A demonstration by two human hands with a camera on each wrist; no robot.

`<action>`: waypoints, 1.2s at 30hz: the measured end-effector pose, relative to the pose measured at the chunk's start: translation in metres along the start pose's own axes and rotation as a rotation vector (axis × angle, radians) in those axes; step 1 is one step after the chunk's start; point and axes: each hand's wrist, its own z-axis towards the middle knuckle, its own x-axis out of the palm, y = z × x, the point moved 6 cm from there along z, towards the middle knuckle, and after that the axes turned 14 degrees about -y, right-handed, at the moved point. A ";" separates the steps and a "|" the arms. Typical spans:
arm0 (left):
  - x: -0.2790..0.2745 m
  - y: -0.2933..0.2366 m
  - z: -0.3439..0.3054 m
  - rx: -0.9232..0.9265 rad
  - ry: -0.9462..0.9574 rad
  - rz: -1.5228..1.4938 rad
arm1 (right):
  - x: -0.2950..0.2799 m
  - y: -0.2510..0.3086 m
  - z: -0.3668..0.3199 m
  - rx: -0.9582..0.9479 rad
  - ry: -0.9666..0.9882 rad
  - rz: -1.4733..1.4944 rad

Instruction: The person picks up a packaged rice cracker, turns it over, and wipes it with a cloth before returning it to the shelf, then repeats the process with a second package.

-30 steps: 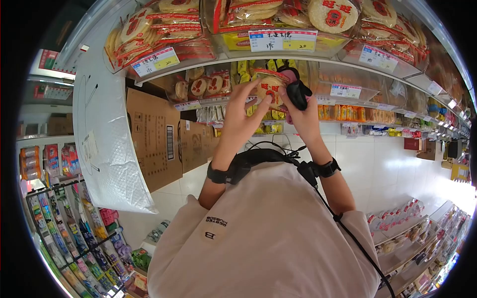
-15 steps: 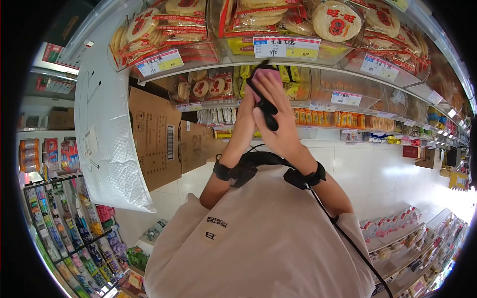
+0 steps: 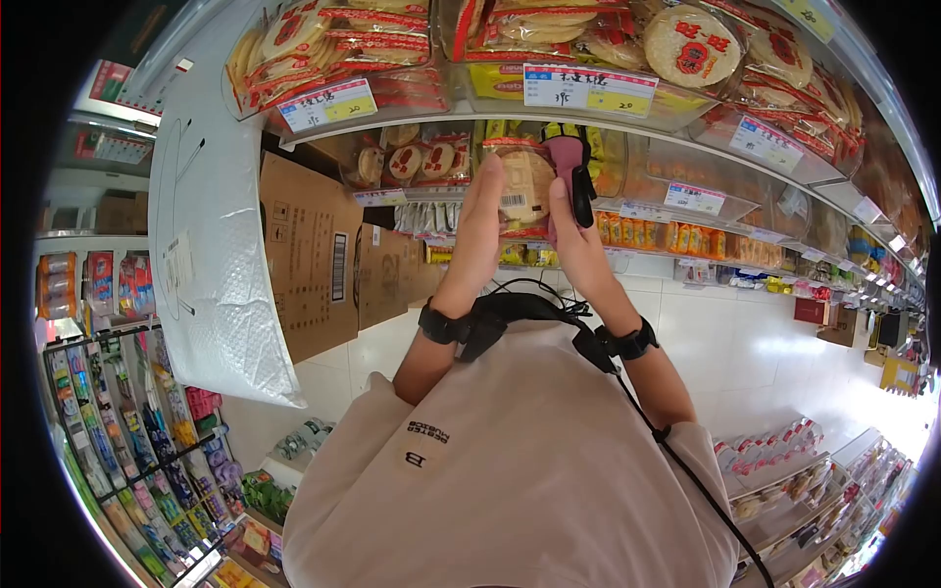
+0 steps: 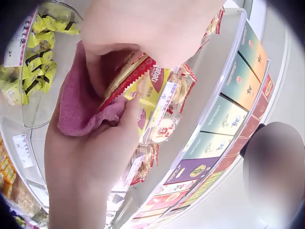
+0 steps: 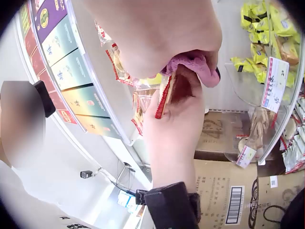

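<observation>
A clear, red-edged packet of rice crackers (image 3: 520, 186) is held upright between both hands, its barcoded back toward the head camera. My left hand (image 3: 475, 220) grips its left edge, fingers extended along it in the head view. On the other side my right hand (image 3: 580, 240) holds a pink cloth with a black part (image 3: 567, 157) against the packet. From the left wrist, the pink cloth (image 4: 78, 102) lies along the right palm and under the thumb, with the packet's red edge (image 4: 128, 81) beside it. The right wrist view shows mostly the packet's red edge (image 5: 163, 98); the hands hide the rest.
Bins of rice crackers (image 3: 328, 44) line the shelf above the hands, with price tags (image 3: 588, 90) along its edge. Behind the hands is a lower shelf of yellow packets (image 3: 603, 162). Cardboard boxes (image 3: 309, 265) and a white padded sheet (image 3: 221, 274) stand at left.
The packet has turned from its printed front to its barcoded back. Half a second ago the hands were pressed together with the cloth over it; now they are apart at its two sides.
</observation>
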 end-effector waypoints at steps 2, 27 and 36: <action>0.007 -0.011 -0.005 -0.024 0.045 -0.077 | 0.004 -0.001 -0.004 -0.005 0.008 0.028; 0.006 -0.008 0.005 -0.118 0.123 -0.257 | -0.018 -0.004 -0.002 -0.218 -0.222 -0.260; 0.016 0.002 -0.001 -0.107 0.086 -0.306 | 0.018 0.035 -0.022 -0.756 0.062 -0.552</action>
